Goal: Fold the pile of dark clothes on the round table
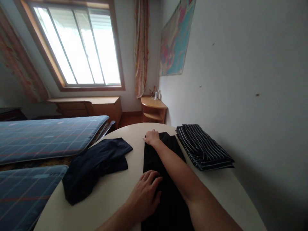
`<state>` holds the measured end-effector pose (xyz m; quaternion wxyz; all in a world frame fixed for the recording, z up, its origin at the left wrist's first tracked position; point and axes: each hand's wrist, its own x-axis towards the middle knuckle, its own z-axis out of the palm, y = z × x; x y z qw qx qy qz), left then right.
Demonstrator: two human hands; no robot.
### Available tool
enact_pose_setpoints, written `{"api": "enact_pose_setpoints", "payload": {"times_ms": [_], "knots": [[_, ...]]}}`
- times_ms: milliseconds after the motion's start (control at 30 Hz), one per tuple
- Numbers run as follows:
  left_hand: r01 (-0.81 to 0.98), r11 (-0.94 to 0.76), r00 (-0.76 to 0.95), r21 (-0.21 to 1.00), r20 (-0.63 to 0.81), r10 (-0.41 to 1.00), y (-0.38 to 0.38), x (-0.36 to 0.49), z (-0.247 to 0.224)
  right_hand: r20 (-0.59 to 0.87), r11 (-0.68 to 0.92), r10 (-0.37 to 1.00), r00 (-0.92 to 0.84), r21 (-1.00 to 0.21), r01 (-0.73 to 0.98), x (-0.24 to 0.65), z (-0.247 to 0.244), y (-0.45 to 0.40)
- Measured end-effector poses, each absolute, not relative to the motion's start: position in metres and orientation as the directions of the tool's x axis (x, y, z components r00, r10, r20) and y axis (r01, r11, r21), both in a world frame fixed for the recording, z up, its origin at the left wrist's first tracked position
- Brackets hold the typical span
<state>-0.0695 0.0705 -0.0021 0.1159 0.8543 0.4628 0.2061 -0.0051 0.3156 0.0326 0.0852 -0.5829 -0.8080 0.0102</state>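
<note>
A long black garment (168, 195) lies folded into a narrow strip on the round cream table (108, 205), running away from me; its exact kind is unclear. My left hand (145, 191) rests on its near left edge, fingers loosely bent and apart. Farther off, my right hand (152, 137) presses palm-down on its far left corner, fingers lying over the edge. My right forearm crosses above the cloth and hides part of it. To the left is a crumpled dark navy garment (96, 166). A folded black-and-white striped garment (202, 146) sits to the right.
Two mattresses with blue plaid covers (53, 138) are beside the table on the left. A white wall (240, 128) runs close along the right, with a map (176, 41) on it. Beyond the table stand a wooden corner shelf (154, 102) and a low wooden desk (103, 100) under the window.
</note>
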Motion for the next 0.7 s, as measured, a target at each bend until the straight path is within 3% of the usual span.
{"api": "enact_pose_setpoints", "payload": {"times_ms": [300,500,700], "knots": [[0.749,-0.529,0.491,0.399,0.202,0.847,0.07,-0.069,-0.002,0.146,0.245,0.966,-0.215,-0.241,0.939,-0.005,0.023,0.342],[0.756,-0.537,0.515,0.374,0.168,0.841,0.071,-0.072,-0.006,0.103,0.303,0.953,-0.285,-0.332,0.893,0.01,0.013,0.342],[0.749,-0.55,0.536,0.369,0.151,0.831,0.072,-0.073,-0.01,0.1,0.256,0.967,-0.236,-0.341,0.905,0.04,0.025,0.339]]}}
